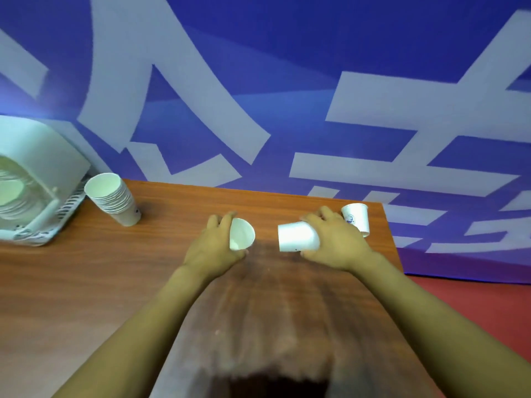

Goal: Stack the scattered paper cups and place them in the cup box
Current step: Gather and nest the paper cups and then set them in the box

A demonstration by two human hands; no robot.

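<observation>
Since paper cups are light and crush easily, both hands hold theirs by the sidewall near the tabletop's far edge, left hand (214, 248) gripping one cup (242, 234), right hand (334, 242) another (297, 236)

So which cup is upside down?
The lone cup with the blue logo, behind the right hand, stands rim-down on the table. The two held cups lie sideways; the stack opens upward.
</observation>
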